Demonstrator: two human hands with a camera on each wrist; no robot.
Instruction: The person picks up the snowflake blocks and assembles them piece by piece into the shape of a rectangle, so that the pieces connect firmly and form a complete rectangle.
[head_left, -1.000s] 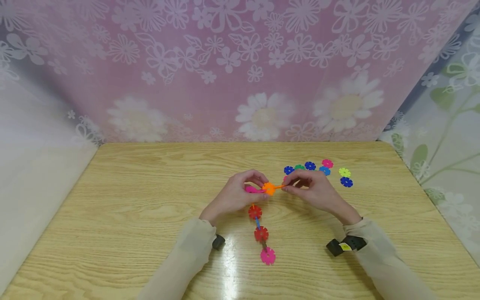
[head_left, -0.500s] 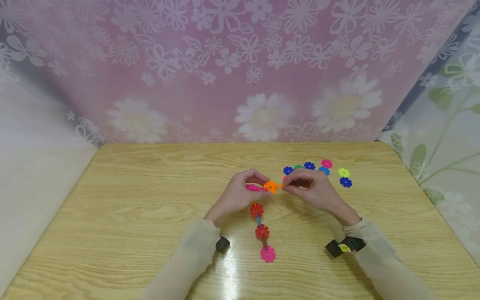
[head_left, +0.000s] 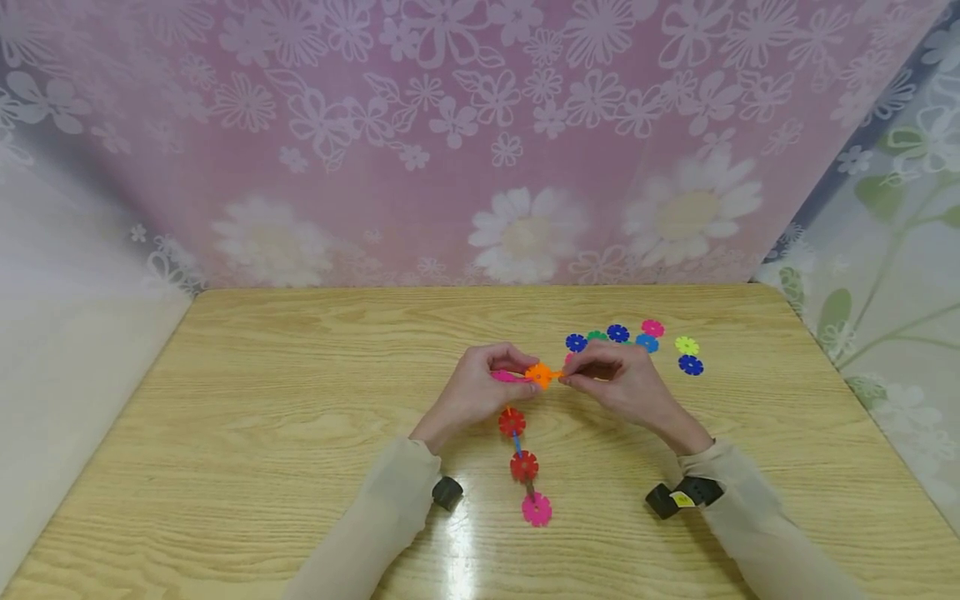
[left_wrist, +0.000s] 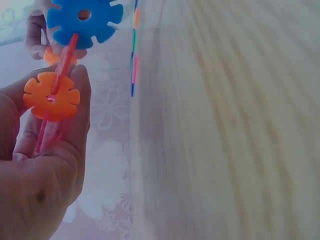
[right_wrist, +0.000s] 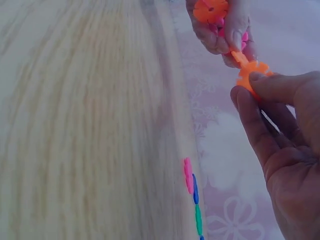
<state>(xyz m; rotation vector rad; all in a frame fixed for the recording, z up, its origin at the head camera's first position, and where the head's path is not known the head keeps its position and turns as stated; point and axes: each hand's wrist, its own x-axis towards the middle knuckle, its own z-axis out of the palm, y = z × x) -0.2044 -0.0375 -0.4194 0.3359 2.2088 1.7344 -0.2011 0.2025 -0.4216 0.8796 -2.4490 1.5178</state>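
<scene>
Slotted plastic flower discs are linked into a chain between both hands. My left hand [head_left: 476, 392] pinches the chain at a pink disc [head_left: 510, 377] and an orange disc [head_left: 538, 376]. My right hand [head_left: 622, 379] pinches a second orange disc [right_wrist: 247, 75] between thumb and fingertips; its edge meets the first orange disc. Below the left hand, the chain runs toward the near side through a red disc [head_left: 512, 422], another red disc [head_left: 524, 466] and a pink end disc [head_left: 537, 509]. A blue disc [left_wrist: 82, 25] of the chain looms large in the left wrist view.
Several loose discs lie beyond the right hand on the wooden table [head_left: 315, 417], among them a dark blue disc [head_left: 618, 333], a pink disc [head_left: 652, 328] and a yellow disc [head_left: 687, 345]. A floral curtain [head_left: 420, 183] hangs behind the table's far edge.
Both hands keep their hold on the chain. The right fingers have come slightly nearer the left hand, and the hanging chain has swayed a little.
</scene>
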